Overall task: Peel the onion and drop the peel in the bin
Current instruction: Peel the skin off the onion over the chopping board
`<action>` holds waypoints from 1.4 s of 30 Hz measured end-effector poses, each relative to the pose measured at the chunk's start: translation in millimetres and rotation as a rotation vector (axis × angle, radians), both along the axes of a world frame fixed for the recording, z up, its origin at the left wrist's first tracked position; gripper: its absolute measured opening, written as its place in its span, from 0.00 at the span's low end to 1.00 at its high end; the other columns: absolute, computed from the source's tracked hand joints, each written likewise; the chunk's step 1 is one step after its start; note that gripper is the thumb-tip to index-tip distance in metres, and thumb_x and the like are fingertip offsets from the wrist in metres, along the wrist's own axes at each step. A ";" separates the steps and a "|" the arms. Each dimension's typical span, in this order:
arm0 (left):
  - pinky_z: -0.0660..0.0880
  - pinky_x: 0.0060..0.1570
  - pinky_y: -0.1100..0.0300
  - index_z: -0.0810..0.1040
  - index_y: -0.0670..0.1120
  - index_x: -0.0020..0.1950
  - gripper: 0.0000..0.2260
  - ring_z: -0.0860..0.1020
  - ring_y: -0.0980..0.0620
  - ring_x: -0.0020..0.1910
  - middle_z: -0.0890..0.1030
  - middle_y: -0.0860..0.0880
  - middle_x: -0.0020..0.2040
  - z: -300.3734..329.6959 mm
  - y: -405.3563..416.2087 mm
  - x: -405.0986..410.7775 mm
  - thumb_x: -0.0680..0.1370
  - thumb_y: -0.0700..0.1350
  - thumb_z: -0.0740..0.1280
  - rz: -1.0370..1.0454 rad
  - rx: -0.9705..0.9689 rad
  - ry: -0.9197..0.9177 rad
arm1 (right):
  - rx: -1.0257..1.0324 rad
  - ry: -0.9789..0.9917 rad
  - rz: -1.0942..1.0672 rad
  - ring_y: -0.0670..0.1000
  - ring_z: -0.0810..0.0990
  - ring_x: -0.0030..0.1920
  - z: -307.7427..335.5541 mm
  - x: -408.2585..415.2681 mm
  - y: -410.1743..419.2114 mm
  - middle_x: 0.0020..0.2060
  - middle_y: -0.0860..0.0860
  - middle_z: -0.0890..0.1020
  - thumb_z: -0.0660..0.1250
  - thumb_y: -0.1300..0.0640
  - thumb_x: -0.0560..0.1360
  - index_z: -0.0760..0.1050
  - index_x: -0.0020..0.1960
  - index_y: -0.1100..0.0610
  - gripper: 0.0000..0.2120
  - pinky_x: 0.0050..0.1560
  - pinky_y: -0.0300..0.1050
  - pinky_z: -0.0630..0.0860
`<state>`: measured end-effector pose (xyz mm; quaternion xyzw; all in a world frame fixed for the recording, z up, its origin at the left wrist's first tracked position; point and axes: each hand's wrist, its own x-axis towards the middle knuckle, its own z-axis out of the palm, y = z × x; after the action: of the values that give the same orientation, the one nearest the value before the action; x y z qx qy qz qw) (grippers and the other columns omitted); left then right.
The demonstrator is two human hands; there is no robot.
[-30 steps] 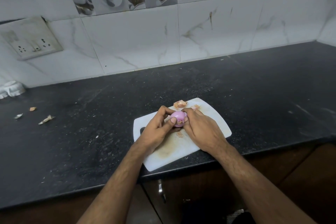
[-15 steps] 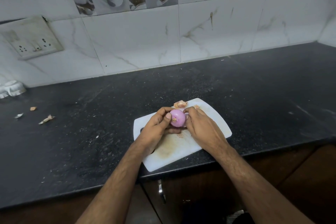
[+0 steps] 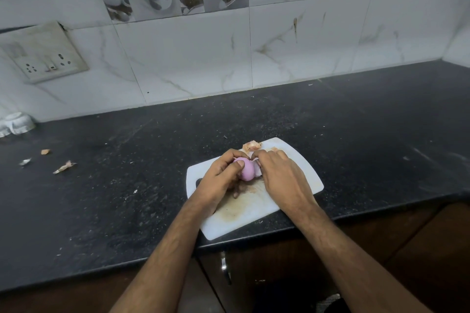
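A small pink-purple onion point(image 3: 246, 171) is held just above a white cutting board point(image 3: 302, 175) near the counter's front edge. My left hand point(image 3: 221, 178) grips the onion from the left, thumb across its face. From the right, my right hand point(image 3: 279, 178) pinches a pale strip of peel point(image 3: 257, 170) at the onion's side. A loose brownish piece of peel point(image 3: 251, 145) lies at the board's far edge. No bin is in view.
The black stone counter point(image 3: 127, 198) runs wall to wall, with peel scraps point(image 3: 64, 167) at the left. A white object point(image 3: 16, 123) sits at the far left by the tiled wall. A socket plate point(image 3: 42, 52) is on the wall. Brown cabinet fronts point(image 3: 419, 249) lie below.
The onion has been turned in my hands, and my right hand has shifted to its right side, where a pale strip of peel now stands away from it.
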<state>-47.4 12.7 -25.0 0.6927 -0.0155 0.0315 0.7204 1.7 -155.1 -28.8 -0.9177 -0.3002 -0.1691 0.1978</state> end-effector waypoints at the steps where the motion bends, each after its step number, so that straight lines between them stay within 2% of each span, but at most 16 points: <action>1: 0.67 0.25 0.60 0.76 0.46 0.54 0.08 0.73 0.49 0.28 0.79 0.41 0.40 0.7 0.6 0.3 0.81 0.47 0.60 0.008 -0.007 0.022 | -0.010 -0.010 -0.016 0.54 0.76 0.47 0.0 -0.8 -0.2 0.43 0.49 0.81 0.63 0.60 0.80 0.73 0.63 0.52 0.13 0.37 0.50 0.74; 4: 0.61 0.23 0.62 0.71 0.47 0.51 0.09 0.67 0.50 0.25 0.73 0.41 0.36 1.5 4.6 -0.4 0.80 0.44 0.52 0.008 -0.138 0.062 | 0.027 0.030 -0.139 0.52 0.74 0.47 -2.3 4.7 -4.7 0.45 0.49 0.81 0.62 0.63 0.78 0.73 0.62 0.52 0.14 0.38 0.46 0.68; 6: 0.57 0.24 0.62 0.70 0.47 0.52 0.08 0.65 0.51 0.25 0.71 0.42 0.36 0.8 7.5 -0.3 0.78 0.46 0.53 -0.016 -0.214 0.063 | 0.070 0.076 -0.171 0.51 0.73 0.47 -3.4 8.7 -7.1 0.47 0.49 0.82 0.60 0.63 0.79 0.75 0.60 0.53 0.13 0.38 0.46 0.68; 9: 0.54 0.26 0.59 0.69 0.45 0.51 0.09 0.65 0.51 0.26 0.74 0.40 0.38 0.0 9.0 0.6 0.76 0.47 0.54 -0.043 -0.260 0.053 | 0.036 0.029 -0.073 0.53 0.75 0.49 -4.1 7.9 -4.2 0.49 0.50 0.81 0.61 0.56 0.82 0.76 0.66 0.51 0.14 0.43 0.51 0.75; 12: 0.53 0.26 0.59 0.69 0.44 0.51 0.10 0.66 0.51 0.25 0.78 0.39 0.39 1.2 9.4 0.0 0.75 0.47 0.54 -0.048 -0.307 0.054 | 0.017 0.022 -0.049 0.52 0.73 0.50 -5.0 9.0 -4.3 0.51 0.50 0.75 0.60 0.51 0.83 0.73 0.73 0.49 0.18 0.48 0.52 0.76; 15: 0.53 0.26 0.58 0.67 0.44 0.52 0.10 0.66 0.52 0.27 0.80 0.41 0.39 -0.1 9.1 0.1 0.74 0.47 0.54 -0.060 -0.270 0.036 | 0.089 0.005 0.070 0.51 0.74 0.53 -4.0 5.5 -7.3 0.55 0.50 0.74 0.59 0.52 0.83 0.73 0.71 0.52 0.17 0.50 0.50 0.75; 17: 0.54 0.26 0.58 0.66 0.44 0.53 0.10 0.65 0.52 0.28 0.79 0.42 0.40 0.0 6.5 0.1 0.76 0.48 0.54 -0.087 -0.203 0.012 | 0.095 0.025 0.194 0.51 0.75 0.54 -2.3 0.0 -7.4 0.57 0.49 0.75 0.56 0.47 0.84 0.73 0.68 0.53 0.18 0.49 0.48 0.73; 20: 0.59 0.26 0.62 0.66 0.46 0.55 0.09 0.67 0.52 0.29 0.79 0.47 0.40 2.4 2.8 -1.1 0.80 0.51 0.58 -0.115 -0.075 0.002 | 0.071 0.028 0.260 0.50 0.74 0.49 -3.1 -2.3 -6.6 0.51 0.48 0.77 0.52 0.41 0.84 0.72 0.59 0.54 0.19 0.47 0.47 0.70; 23: 0.63 0.28 0.61 0.67 0.47 0.54 0.07 0.70 0.52 0.31 0.79 0.47 0.40 2.2 1.9 -0.5 0.78 0.47 0.60 -0.117 -0.034 0.006 | 0.062 0.023 0.258 0.50 0.72 0.46 -2.6 -2.6 -6.1 0.47 0.46 0.75 0.53 0.43 0.85 0.70 0.52 0.53 0.15 0.46 0.50 0.71; 27: 0.67 0.30 0.61 0.69 0.46 0.54 0.12 0.74 0.51 0.35 0.79 0.48 0.41 0.3 0.5 -0.3 0.72 0.47 0.61 -0.075 0.021 0.057 | 0.043 -0.042 0.247 0.50 0.68 0.43 -0.1 -6.5 -2.5 0.44 0.47 0.73 0.52 0.46 0.85 0.67 0.49 0.53 0.13 0.45 0.51 0.70; 31: 0.68 0.32 0.60 0.71 0.46 0.54 0.11 0.74 0.50 0.37 0.78 0.48 0.41 -1.5 0.4 -0.2 0.73 0.44 0.60 -0.074 0.054 0.058 | 0.005 -0.108 0.235 0.53 0.71 0.44 -0.9 -6.6 -1.6 0.43 0.49 0.75 0.56 0.52 0.85 0.68 0.48 0.54 0.09 0.51 0.55 0.74; 35: 0.68 0.31 0.60 0.73 0.45 0.53 0.12 0.75 0.51 0.39 0.78 0.45 0.44 -0.7 -0.5 0.8 0.71 0.44 0.60 -0.073 0.073 0.055 | -0.042 -0.085 0.199 0.54 0.75 0.42 -0.2 -10.3 2.2 0.40 0.50 0.77 0.61 0.55 0.80 0.70 0.46 0.55 0.05 0.51 0.58 0.78; 37: 0.68 0.29 0.61 0.72 0.45 0.51 0.11 0.75 0.51 0.37 0.78 0.46 0.42 0.4 -0.5 0.1 0.70 0.43 0.59 -0.060 0.056 0.054 | -0.008 0.015 0.178 0.54 0.74 0.43 2.3 -12.0 5.7 0.40 0.50 0.75 0.61 0.57 0.81 0.69 0.45 0.55 0.06 0.51 0.56 0.75; 40: 0.66 0.26 0.63 0.71 0.44 0.51 0.11 0.75 0.48 0.35 0.79 0.41 0.42 -0.8 1.5 -0.2 0.70 0.42 0.57 -0.038 -0.065 0.038 | 0.168 0.162 0.053 0.52 0.69 0.41 1.9 -2.2 5.0 0.38 0.49 0.72 0.58 0.58 0.83 0.64 0.44 0.54 0.09 0.42 0.46 0.62; 42: 0.65 0.25 0.63 0.70 0.44 0.52 0.11 0.73 0.47 0.34 0.80 0.40 0.43 -2.0 2.9 0.9 0.71 0.42 0.58 -0.014 -0.126 0.033 | 0.190 0.120 0.024 0.50 0.68 0.40 -0.5 0.5 4.9 0.38 0.47 0.71 0.58 0.56 0.84 0.62 0.44 0.53 0.10 0.41 0.44 0.60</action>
<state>-46.5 15.6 -27.0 0.6463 -0.0066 0.0159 0.7629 2.2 -150.1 -29.3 -0.8996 -0.2815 -0.1391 0.3037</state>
